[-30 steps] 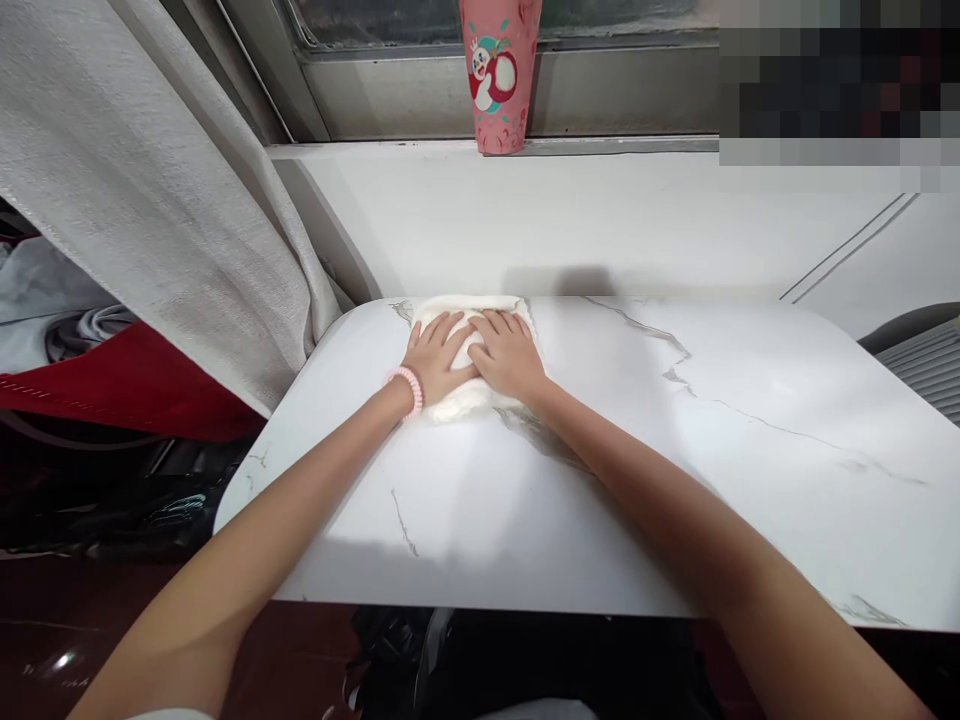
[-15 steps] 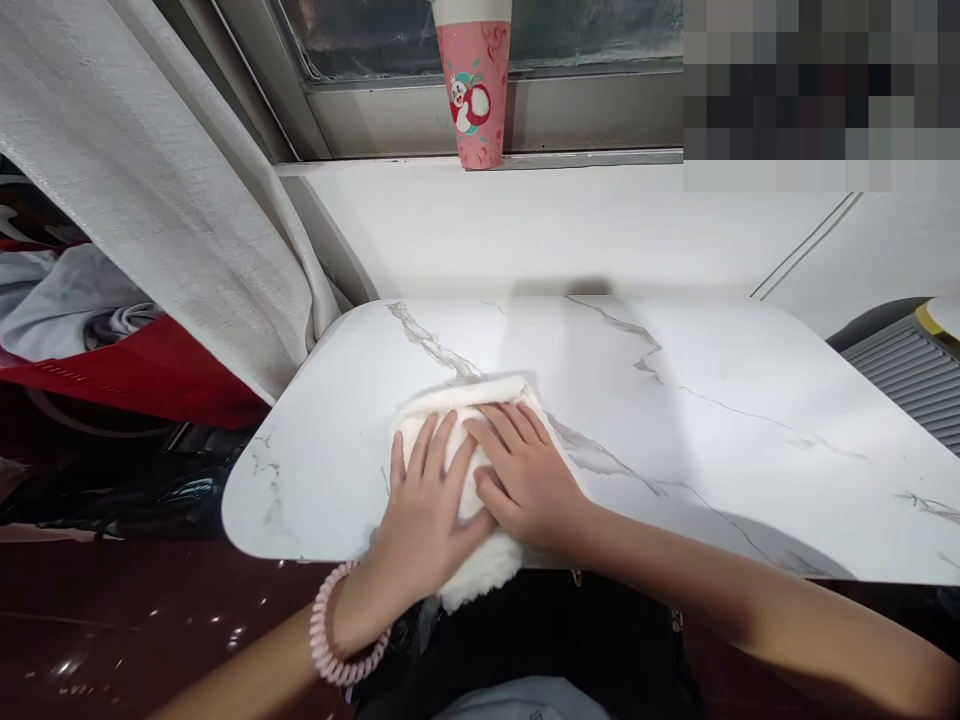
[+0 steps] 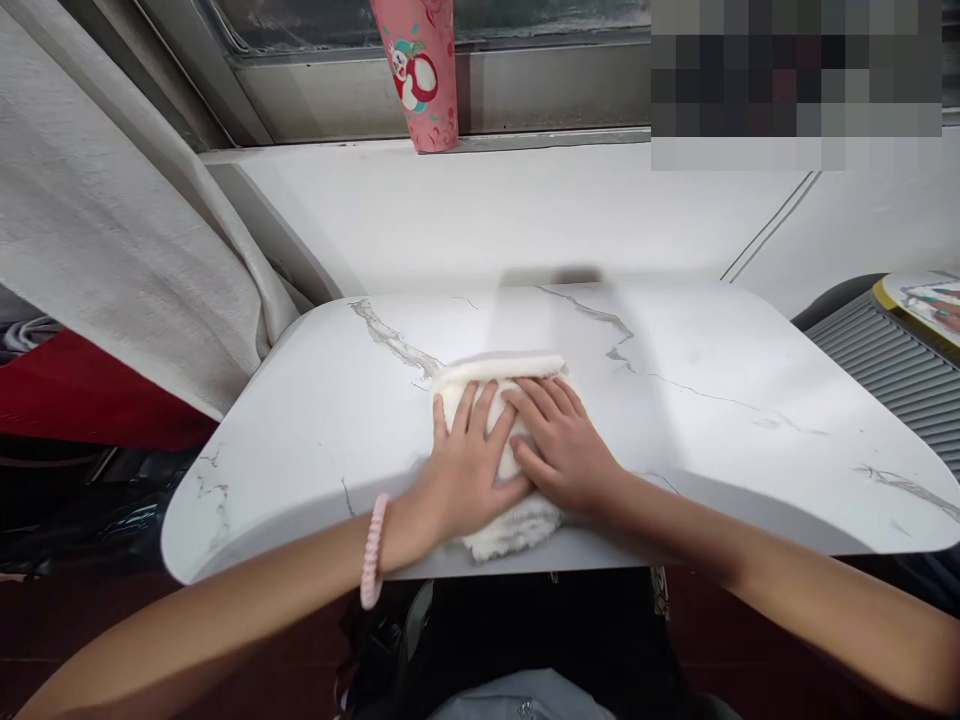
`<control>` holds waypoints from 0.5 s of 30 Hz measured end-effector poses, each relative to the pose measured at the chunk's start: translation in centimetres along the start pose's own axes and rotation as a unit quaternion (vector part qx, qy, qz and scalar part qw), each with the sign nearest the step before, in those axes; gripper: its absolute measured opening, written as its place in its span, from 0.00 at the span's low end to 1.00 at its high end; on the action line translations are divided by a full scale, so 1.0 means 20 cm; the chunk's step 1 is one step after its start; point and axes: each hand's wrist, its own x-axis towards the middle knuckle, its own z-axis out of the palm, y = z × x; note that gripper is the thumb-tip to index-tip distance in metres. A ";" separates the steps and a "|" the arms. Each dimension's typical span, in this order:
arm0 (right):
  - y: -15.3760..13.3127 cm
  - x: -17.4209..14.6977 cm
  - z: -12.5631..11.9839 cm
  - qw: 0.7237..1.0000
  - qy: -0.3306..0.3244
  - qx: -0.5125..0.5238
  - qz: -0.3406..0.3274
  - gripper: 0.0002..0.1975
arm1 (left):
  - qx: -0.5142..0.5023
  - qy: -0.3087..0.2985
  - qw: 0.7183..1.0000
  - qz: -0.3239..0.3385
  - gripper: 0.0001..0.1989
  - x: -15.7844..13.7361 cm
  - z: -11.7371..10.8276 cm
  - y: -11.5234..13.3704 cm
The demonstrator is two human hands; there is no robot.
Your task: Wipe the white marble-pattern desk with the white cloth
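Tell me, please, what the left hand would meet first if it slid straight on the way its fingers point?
Past the cloth under the left hand, only bare table shows; the wall behind probably comes first.

both hands lie flat on a folded white cloth [image 3: 501, 375] near the front edge of the marble table [image 3: 712, 420]: the left hand [image 3: 466, 472], a pink coil band [image 3: 373, 551] at its wrist, touching the right hand [image 3: 564, 448]. a pink cup [image 3: 417, 70] stands on the window ledge [image 3: 525, 150] behind; a grey curtain [image 3: 112, 240] hangs left.
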 end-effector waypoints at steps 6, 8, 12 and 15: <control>0.26 0.32 0.04 0.998 0.038 -0.011 0.043 0.24 | 0.011 0.001 1.000 0.012 0.35 0.41 0.00 -0.16; 0.33 0.43 0.05 0.997 0.043 -0.010 0.059 0.23 | 0.022 0.011 0.999 0.021 0.33 0.53 0.01 -0.23; 0.44 0.60 0.07 0.994 0.062 -0.009 0.091 0.22 | 0.034 0.005 0.999 0.026 0.31 0.75 0.01 -0.34; 0.51 0.67 0.07 0.992 0.072 -0.005 0.105 0.22 | 0.038 -0.006 0.998 0.040 0.32 0.87 0.02 -0.38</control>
